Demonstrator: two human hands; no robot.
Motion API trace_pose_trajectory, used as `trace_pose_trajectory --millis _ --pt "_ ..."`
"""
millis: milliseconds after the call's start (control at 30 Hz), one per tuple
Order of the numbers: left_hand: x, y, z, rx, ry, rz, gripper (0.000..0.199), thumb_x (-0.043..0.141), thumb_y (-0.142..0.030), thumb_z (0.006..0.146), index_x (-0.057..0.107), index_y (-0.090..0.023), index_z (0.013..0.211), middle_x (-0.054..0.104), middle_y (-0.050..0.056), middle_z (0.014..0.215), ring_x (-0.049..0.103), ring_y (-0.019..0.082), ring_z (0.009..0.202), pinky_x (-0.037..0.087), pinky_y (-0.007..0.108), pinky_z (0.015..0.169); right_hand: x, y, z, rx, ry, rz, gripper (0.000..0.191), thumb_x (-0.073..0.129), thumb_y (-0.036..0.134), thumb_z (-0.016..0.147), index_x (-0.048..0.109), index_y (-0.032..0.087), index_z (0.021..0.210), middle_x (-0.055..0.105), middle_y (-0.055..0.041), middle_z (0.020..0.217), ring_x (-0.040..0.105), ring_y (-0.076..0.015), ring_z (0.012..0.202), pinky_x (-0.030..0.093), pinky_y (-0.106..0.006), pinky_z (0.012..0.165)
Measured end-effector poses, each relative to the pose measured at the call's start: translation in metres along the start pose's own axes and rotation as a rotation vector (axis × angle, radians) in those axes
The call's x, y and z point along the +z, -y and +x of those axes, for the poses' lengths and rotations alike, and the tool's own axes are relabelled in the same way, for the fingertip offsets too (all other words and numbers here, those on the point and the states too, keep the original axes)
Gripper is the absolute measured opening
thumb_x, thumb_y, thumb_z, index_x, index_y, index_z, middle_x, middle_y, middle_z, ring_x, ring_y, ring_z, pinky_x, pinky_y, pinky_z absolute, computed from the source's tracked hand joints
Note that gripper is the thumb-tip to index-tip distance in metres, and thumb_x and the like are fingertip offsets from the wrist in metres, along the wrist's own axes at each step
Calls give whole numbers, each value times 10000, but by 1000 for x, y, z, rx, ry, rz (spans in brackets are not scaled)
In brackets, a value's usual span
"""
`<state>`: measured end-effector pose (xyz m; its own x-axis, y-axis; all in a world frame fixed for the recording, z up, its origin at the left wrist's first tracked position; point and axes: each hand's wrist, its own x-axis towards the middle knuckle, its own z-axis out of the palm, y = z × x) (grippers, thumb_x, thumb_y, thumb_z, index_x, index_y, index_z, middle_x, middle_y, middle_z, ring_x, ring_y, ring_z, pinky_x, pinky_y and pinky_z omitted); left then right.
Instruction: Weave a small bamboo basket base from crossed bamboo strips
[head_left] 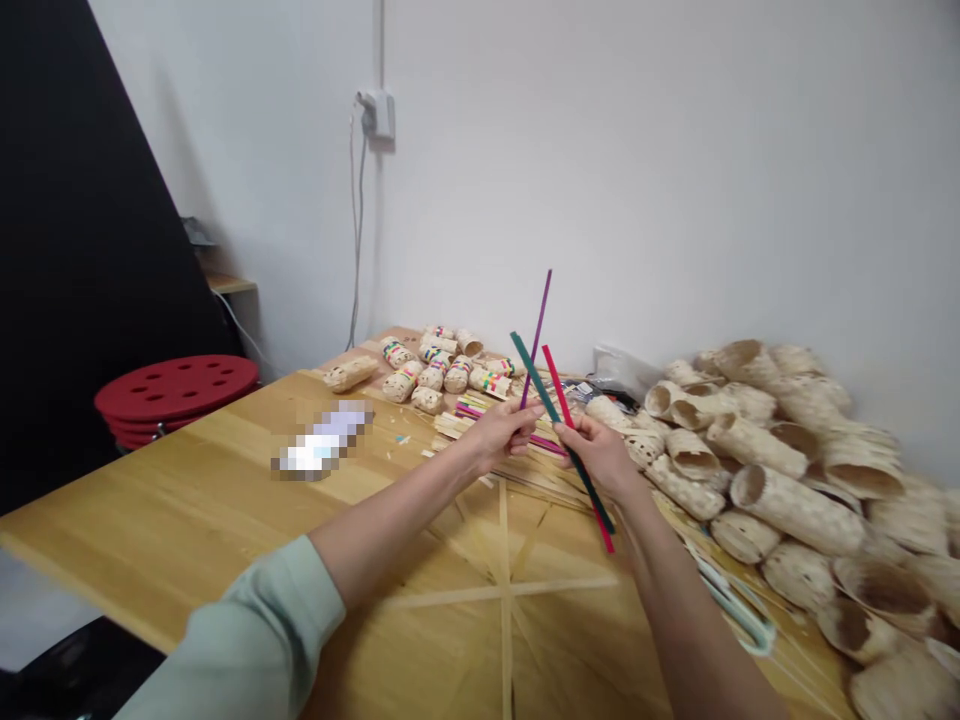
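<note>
Above the table, my left hand [496, 437] is closed on a thin purple strip [540, 325] that points upward. In my right hand [602, 457], also closed, a dark green strip [534, 376] and a red strip [556, 384] slant across each other, their lower ends showing below the fingers. The green strip passes close to my left fingertips; whether they touch it I cannot tell. Under my hands lies a bundle of pale and coloured strips [454, 428]. Pale strips cross in a star on the tabletop nearer me [505, 530].
Many pale woven tubes [799, 508] are heaped on the right. Small woven pieces with coloured bands [433, 374] lie at the back. A blurred-out object [322, 443] is on the wooden table [225, 500] at left, with red stools [176, 388] beyond its edge.
</note>
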<state>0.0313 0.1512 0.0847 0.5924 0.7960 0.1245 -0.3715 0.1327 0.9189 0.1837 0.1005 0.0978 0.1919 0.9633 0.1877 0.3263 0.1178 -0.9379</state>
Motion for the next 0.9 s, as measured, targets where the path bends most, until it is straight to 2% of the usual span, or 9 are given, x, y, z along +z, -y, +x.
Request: trace_pose_trajectory --millis 133,267,433,567,667,767,900 --pt "-3 3 -4 21 -38 29 424 771 -477 638 476 -184 721 298 -116 471 183 25 403 134 192 414 8 -3 -2 0 62 0 445 696 623 589 566 200 632 487 34 586 455 -107 523 507 -252 439" --pt "-5 5 -6 17 -111 59 448 800 -477 580 478 -179 666 292 -122 442 185 17 384 120 206 408 11 -6 -3 27 107 -13 424 666 614 645 605 196 676 526 19 612 485 -122 542 529 -274 465" --pt "-4 8 -6 22 -203 72 463 793 -462 580 417 -192 601 277 -123 437 192 15 372 113 220 403 9 -3 -5 48 158 -35 359 662 547 681 631 191 716 573 6 658 534 -142 613 555 -284 516" --pt "-3 9 -6 22 -248 75 454 794 -435 590 411 -192 577 279 -117 425 197 17 368 100 228 402 10 -2 -7 20 166 -41 310 722 469 633 646 200 768 502 41 593 473 -124 569 516 -248 458" --pt "-2 9 -8 19 -233 61 440 798 -446 600 444 -184 599 283 -116 434 199 17 369 92 227 403 12 -3 -7 12 134 -37 289 722 466 634 615 207 706 467 50 562 442 -117 536 493 -243 436" --pt "-1 8 -9 9 -167 27 435 810 -464 591 494 -170 643 301 -112 456 202 15 380 97 217 405 12 -4 -6 28 120 -20 307 708 479 655 563 210 625 498 40 551 461 -118 523 495 -250 452" --pt "-3 9 -9 5 -91 -39 453 827 -473 566 539 -155 709 379 -96 494 212 10 392 110 199 406 12 -3 -7 64 145 53 362 708 535 645 553 208 627 527 35 570 478 -113 513 494 -255 462"
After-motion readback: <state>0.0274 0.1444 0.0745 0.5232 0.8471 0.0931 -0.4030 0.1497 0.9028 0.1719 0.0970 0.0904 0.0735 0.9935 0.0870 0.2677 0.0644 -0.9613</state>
